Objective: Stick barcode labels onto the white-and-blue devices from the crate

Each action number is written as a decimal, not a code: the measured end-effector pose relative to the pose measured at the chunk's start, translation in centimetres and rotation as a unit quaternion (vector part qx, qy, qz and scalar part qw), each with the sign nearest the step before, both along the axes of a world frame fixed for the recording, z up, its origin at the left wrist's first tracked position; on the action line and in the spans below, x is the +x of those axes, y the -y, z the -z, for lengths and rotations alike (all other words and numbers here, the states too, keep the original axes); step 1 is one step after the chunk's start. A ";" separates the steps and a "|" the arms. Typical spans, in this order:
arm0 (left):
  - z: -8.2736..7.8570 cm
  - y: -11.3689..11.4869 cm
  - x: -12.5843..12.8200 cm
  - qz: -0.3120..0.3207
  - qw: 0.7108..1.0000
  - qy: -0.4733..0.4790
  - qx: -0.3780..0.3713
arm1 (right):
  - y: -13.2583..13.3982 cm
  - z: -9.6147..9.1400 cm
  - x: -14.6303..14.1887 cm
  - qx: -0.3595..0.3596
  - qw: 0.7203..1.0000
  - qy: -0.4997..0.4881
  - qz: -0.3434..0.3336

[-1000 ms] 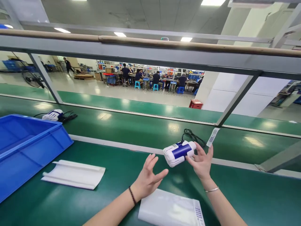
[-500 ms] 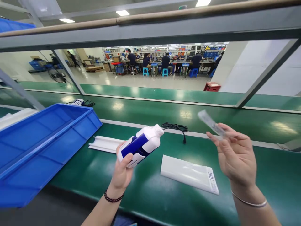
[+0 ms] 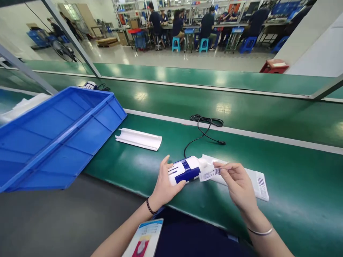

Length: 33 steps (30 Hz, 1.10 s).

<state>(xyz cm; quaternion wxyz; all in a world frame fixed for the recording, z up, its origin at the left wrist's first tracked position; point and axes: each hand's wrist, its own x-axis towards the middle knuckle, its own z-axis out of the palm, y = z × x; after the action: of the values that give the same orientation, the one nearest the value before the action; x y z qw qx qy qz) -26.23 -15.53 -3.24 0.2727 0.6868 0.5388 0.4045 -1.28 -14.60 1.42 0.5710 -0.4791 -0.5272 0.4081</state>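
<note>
A white and blue bottle-shaped appliance (image 3: pixel 184 170) with a narrow neck lies on the green bench, its neck pointing right. My left hand (image 3: pixel 166 184) is closed around its left end, thumb along the near side. Between the thumb and fingers of my right hand (image 3: pixel 238 182) is a small translucent label strip (image 3: pixel 210 174) with printed text and a barcode. The strip's free end is at the appliance's neck; whether it touches cannot be made out. Behind my right hand lies a flat white bag (image 3: pixel 253 177) with a barcode, partly covered.
A black power cord (image 3: pixel 207 121) runs from the appliance and lies coiled behind it. A white channel-shaped cover (image 3: pixel 139 138) rests to the left. A large blue bin (image 3: pixel 93 119) stands at the far left. Across the room, people sit at workbenches.
My left hand has lowered the appliance from the air onto the bench. My right hand has brought the label strip down and left to its neck. The view has tilted downward.
</note>
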 end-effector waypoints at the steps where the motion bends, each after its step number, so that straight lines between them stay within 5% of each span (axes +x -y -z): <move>1: 0.2 0.0 -0.1 0.022 1.000 0.001 0.016 | 0.4 0.6 -0.6 -0.014 1.000 -0.002 -0.004; 10: 0.2 -0.3 -1.2 0.138 0.984 0.113 -0.015 | 1.8 5.0 -3.9 -0.040 0.999 0.008 -0.018; 33: 0.1 -0.2 -1.0 0.157 0.978 0.131 -0.032 | 0.9 5.2 -4.0 -0.092 0.993 0.069 -0.037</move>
<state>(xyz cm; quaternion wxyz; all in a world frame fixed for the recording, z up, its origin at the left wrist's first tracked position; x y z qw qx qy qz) -27.21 -15.33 -3.30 0.4232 0.6947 0.3963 0.4258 -5.26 -15.50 -3.74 0.4708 -0.5368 -0.5432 0.4417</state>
